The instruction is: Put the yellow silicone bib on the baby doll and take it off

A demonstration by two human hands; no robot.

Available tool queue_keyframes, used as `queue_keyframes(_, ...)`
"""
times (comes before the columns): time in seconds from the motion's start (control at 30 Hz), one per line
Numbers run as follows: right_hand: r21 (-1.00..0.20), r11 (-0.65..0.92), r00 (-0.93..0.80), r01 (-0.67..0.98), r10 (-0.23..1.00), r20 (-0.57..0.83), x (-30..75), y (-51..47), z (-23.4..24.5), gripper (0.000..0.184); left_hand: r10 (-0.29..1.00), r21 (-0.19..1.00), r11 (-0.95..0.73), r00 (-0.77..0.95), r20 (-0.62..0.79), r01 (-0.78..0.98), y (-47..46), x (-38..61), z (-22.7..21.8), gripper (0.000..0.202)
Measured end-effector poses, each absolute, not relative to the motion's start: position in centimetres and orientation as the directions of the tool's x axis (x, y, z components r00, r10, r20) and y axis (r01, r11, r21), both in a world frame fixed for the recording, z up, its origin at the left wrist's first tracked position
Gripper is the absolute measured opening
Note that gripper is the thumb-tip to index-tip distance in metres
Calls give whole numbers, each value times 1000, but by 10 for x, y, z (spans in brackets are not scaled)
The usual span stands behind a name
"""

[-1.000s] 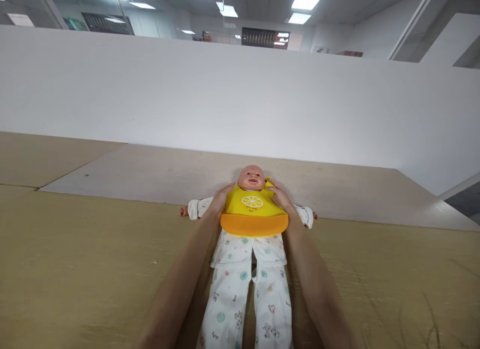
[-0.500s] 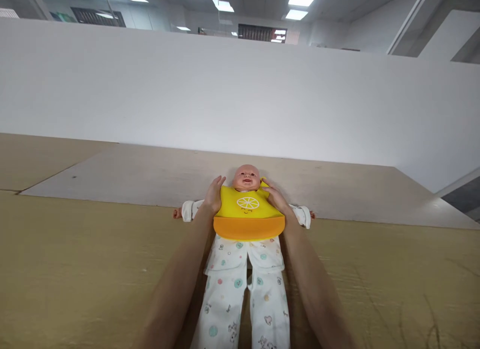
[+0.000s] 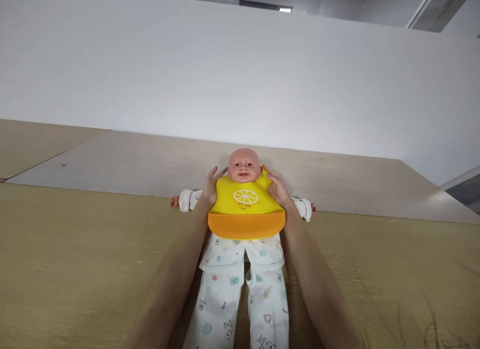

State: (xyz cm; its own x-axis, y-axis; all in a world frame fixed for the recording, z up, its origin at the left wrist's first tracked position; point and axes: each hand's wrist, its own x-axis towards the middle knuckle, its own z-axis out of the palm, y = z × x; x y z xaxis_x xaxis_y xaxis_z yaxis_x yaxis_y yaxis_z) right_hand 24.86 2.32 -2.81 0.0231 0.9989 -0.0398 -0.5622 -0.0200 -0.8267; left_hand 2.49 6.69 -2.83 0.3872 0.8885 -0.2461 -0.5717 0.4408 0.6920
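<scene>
A yellow silicone bib [image 3: 245, 204] is lying on the chest of a baby doll [image 3: 243, 165], which is laid on its back on a tan board [image 3: 75, 224]. The left hand [image 3: 212, 185] and the right hand [image 3: 277, 186] are placed apart, open and not clamped, at the bib's upper edges beside the neck.

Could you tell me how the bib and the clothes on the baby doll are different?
The bib is yellow and orange, but the clothes are white. The bib has one white citrus slice; the clothes have many small prints. The bib covers the chest; the clothes cover arms and legs. Both are on the doll.
</scene>
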Motion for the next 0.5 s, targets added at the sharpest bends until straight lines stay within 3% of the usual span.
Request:
queue_keyframes(0.23, -851, -22, -9, -525, 1000, -20, 250, 32, -30, 50, 867, 654, 463, 459, -194, -599, 67, 30, -25, 45)
queue_keyframes(0.5, -926, -135, -48, -354, 991, -126, 242, 55, -33, 28, 845, 659, 499, 483, -228, -562, 58, 37, -20, 35)
